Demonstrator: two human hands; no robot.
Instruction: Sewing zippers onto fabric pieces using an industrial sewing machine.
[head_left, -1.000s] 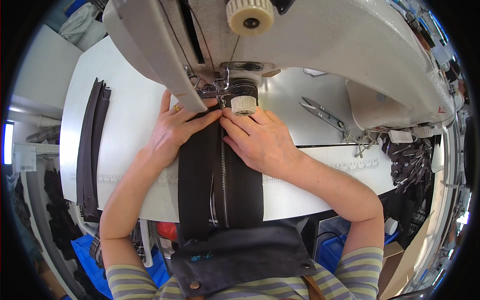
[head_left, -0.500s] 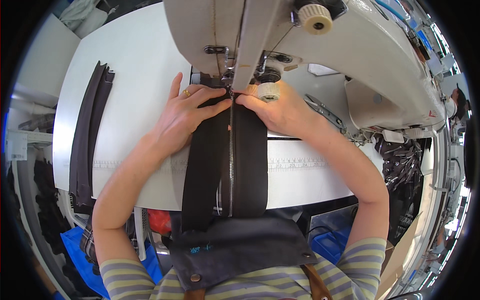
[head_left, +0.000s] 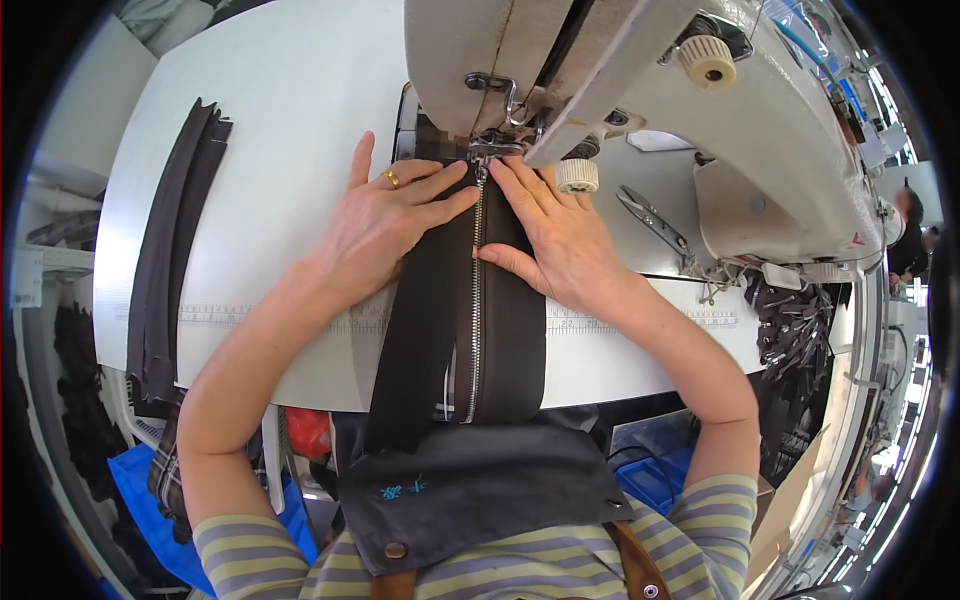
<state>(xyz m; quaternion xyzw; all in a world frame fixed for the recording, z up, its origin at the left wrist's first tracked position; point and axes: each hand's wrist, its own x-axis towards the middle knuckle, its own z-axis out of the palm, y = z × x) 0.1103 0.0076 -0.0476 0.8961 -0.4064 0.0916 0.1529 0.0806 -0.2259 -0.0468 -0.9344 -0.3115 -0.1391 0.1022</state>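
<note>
A black fabric piece (head_left: pixel 512 345) with a silver metal zipper (head_left: pixel 477 300) down its length lies under the sewing machine (head_left: pixel 640 70), its far end at the presser foot (head_left: pixel 497 143). My left hand (head_left: pixel 385 225), a gold ring on one finger, rests flat on the fabric left of the zipper, fingertips close to the foot. On the right side, my right hand (head_left: pixel 560 235) lies with fingers stretched toward the foot and its thumb at the zipper teeth. Neither hand grips anything. The fabric's near end hangs over the table edge by my apron (head_left: pixel 480 490).
Dark folded fabric strips (head_left: pixel 180 250) lie at the table's left. Thread snips (head_left: pixel 652 218) sit right of my right hand, under the machine arm. A ruler scale (head_left: pixel 230 313) crosses the white table (head_left: pixel 290 120). A bunch of dark zipper pieces (head_left: pixel 795 320) hangs at the right edge.
My right hand has gone from pinching near the foot to lying spread on the fabric, its thumb now lower on the zipper. The view has shifted, showing the presser foot more plainly.
</note>
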